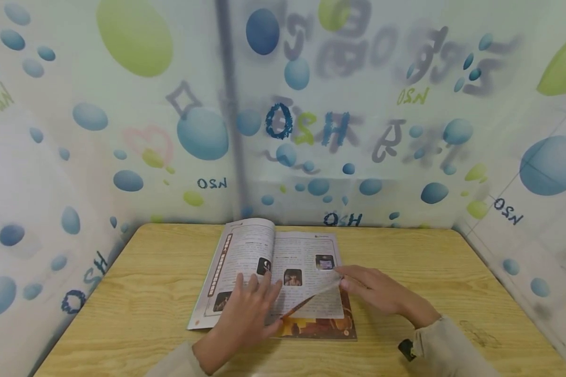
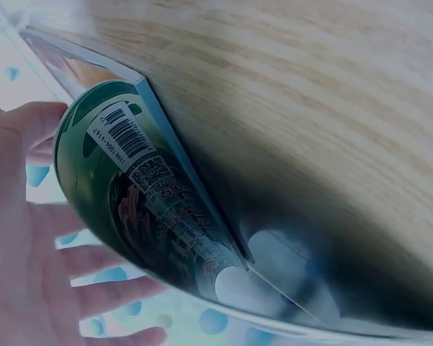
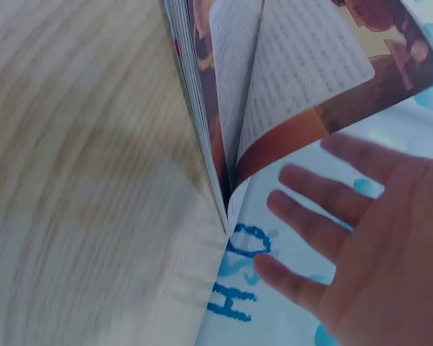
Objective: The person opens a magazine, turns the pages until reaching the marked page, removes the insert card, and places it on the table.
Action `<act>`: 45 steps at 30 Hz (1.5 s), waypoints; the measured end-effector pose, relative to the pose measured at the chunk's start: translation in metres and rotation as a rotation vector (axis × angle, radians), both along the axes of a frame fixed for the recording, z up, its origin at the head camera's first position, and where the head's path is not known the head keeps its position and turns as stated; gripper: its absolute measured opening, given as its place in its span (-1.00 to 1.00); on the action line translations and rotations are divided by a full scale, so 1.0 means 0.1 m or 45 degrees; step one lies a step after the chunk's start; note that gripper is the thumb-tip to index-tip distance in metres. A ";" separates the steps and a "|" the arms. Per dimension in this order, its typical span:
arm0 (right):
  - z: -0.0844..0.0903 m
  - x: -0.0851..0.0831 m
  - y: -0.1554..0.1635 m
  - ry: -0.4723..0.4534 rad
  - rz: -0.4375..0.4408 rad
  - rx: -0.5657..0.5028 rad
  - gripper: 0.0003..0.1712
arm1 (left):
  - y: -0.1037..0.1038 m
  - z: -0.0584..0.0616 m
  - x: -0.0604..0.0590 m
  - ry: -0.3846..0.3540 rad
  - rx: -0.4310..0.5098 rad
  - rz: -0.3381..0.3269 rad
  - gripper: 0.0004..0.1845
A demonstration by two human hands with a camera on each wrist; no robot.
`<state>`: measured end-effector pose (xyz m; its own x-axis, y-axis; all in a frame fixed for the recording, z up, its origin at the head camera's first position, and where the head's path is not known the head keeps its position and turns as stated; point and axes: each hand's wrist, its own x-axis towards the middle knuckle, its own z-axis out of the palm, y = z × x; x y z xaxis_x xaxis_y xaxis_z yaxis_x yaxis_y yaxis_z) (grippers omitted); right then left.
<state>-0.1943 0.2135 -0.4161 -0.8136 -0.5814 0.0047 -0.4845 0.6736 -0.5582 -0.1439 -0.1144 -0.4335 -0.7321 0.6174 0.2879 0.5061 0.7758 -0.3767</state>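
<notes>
An open magazine (image 1: pixel 245 251) lies in the middle of a wooden table (image 1: pixel 146 272). My left hand (image 1: pixel 250 309) rests flat on its left page near the spine, fingers straight and spread. My right hand (image 1: pixel 377 290) touches the outer edge of a right-hand page, which is lifted and curled off the stack, showing an orange-brown page below. In the left wrist view the magazine's green cover (image 2: pixel 130 187) with a barcode bulges beside the left hand (image 2: pixel 29 238). The right wrist view shows fanned pages (image 3: pixel 296 65) and the right hand (image 3: pixel 368 238) with straight fingers.
Printed plastic sheeting (image 1: pixel 122 157) with blue and green bubbles walls the table at the back and on both sides. A black device (image 1: pixel 405 350) sits at my right sleeve cuff. Bare wood (image 1: pixel 453 272) stretches left and right of the magazine.
</notes>
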 end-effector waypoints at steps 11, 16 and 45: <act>-0.02 -0.04 0.10 0.030 -0.194 0.146 -0.23 | 0.03 0.04 -0.02 0.065 0.166 -0.244 -0.07; -0.08 -0.03 0.08 0.025 -0.134 0.190 -0.17 | 0.04 0.06 -0.01 0.110 0.038 -0.313 -0.16; -0.22 0.03 -0.04 -0.074 0.207 0.263 0.19 | -0.01 0.01 -0.01 0.047 -0.158 -0.060 -0.57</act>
